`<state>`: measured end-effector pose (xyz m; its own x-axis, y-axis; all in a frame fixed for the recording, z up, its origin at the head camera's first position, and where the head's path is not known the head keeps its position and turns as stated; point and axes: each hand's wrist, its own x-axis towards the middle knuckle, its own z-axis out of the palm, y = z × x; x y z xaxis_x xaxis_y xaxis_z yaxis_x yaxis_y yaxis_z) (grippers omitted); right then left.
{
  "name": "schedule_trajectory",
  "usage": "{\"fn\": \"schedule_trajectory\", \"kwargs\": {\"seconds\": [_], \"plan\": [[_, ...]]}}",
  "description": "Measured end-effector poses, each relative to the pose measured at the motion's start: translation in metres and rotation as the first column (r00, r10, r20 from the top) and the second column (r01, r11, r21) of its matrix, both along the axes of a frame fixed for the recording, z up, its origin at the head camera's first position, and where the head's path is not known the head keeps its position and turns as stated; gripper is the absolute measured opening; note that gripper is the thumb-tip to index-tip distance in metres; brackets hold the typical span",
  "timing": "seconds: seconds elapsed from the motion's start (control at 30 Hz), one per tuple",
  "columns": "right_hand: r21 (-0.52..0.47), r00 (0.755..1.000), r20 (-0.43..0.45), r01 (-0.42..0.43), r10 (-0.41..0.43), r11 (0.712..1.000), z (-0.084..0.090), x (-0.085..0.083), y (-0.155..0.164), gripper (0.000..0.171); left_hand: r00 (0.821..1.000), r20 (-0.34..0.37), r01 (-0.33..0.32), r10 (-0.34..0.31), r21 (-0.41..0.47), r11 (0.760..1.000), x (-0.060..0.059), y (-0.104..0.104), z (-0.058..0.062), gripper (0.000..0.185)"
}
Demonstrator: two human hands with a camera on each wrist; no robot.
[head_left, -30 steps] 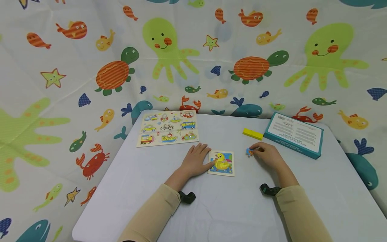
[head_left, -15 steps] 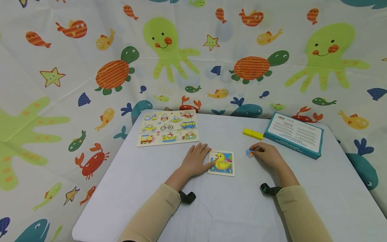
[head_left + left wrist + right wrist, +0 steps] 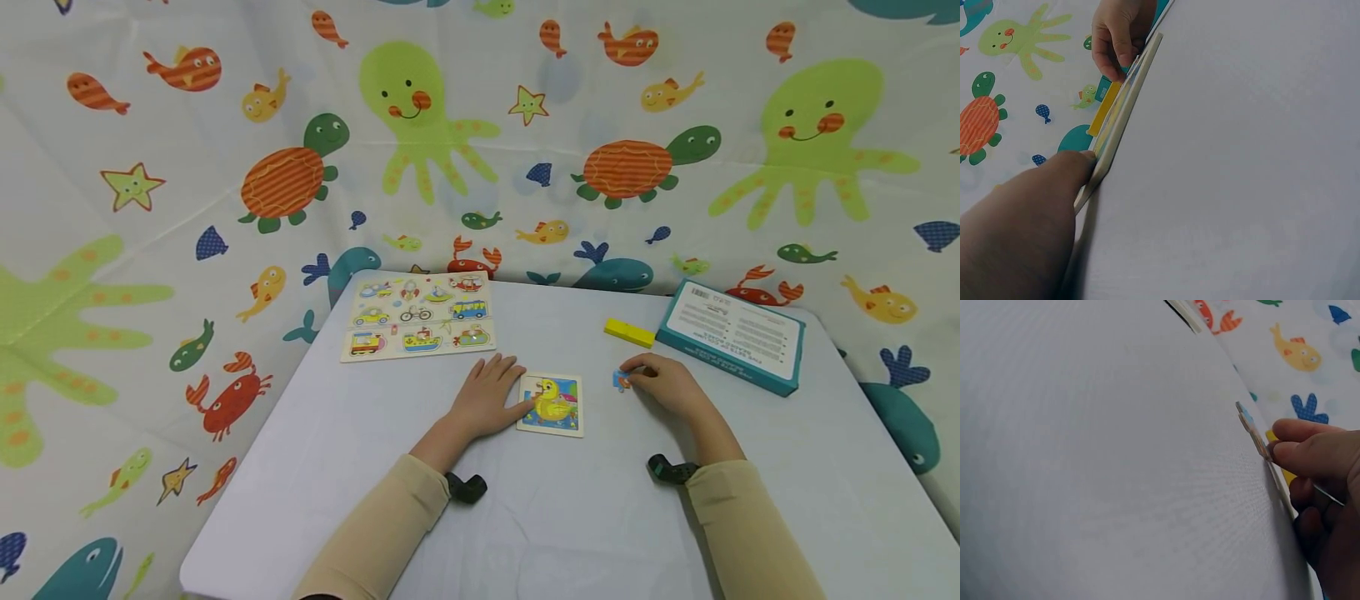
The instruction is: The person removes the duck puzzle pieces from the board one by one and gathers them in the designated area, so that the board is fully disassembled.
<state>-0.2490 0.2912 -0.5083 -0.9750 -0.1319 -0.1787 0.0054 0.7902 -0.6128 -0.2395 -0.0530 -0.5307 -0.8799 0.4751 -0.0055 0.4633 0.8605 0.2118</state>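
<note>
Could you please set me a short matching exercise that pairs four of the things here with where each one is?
Column one:
1. duck board
2. blue-and-orange piece
3. yellow block
4. vehicle board

Column two:
A. beside the teal box
B. toward the far left corner of the table
C. pinched in the right hand
D. partly covered by the left hand

Pairs: 1-D, 2-C, 3-A, 4-B

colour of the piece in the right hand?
The piece is blue with some orange; best in the head view.
</note>
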Motion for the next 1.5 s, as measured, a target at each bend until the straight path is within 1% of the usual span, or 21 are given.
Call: {"fn": "schedule_trajectory", "kwargs": {"seconds": [0.17,0.27,0.47,0.57,0.67,0.8,1.03,1.3,1.5], "plan": [[-0.004,1.0,-0.001,0.018,-0.018,1.0,0.003,0.001,-0.002,0.022,1.0,0.003,-0.003,0.003,0.008,1.0,0.0,0.001,0.001,0.073],[0.006,1.0,-0.019,0.022,-0.022,1.0,0.006,0.0,-0.006,0.025,1.0,0.001,-0.004,0.004,0.011,1.0,0.001,0.002,0.001,0.073],[0.012,1.0,-0.021,0.018,-0.018,1.0,0.015,-0.001,-0.017,0.031,1.0,-0.01,0.002,-0.002,0.017,1.0,0.0,0.001,0.0,0.073],[-0.017,1.0,-0.019,-0.001,0.001,1.0,0.02,-0.002,-0.027,0.029,1.0,-0.018,0.008,-0.008,0.024,1.0,0.0,0.0,-0.001,0.073],[-0.034,0.998,-0.043,-0.042,0.041,0.999,0.023,-0.005,-0.039,0.027,1.0,-0.023,0.017,-0.016,0.026,1.0,0.0,-0.001,-0.001,0.072],[-0.035,0.994,-0.07,-0.092,0.089,0.995,0.023,-0.009,-0.055,0.024,0.999,-0.028,0.024,-0.024,0.02,1.0,0.0,-0.001,-0.001,0.071],[-0.069,0.985,-0.067,-0.162,0.157,0.984,0.02,-0.013,-0.086,0.019,0.999,-0.035,0.026,-0.026,0.009,1.0,0.0,-0.002,-0.002,0.069],[-0.035,0.966,-0.093,-0.247,0.243,0.968,0.015,-0.015,-0.114,0.016,0.998,-0.049,0.031,-0.031,0.006,1.0,0.0,-0.003,-0.004,0.062],[-0.011,0.961,-0.076,-0.267,0.265,0.964,0.011,-0.017,-0.124,0.014,0.997,-0.065,0.032,-0.032,-0.006,0.999,0.0,-0.004,-0.006,0.056]]}}
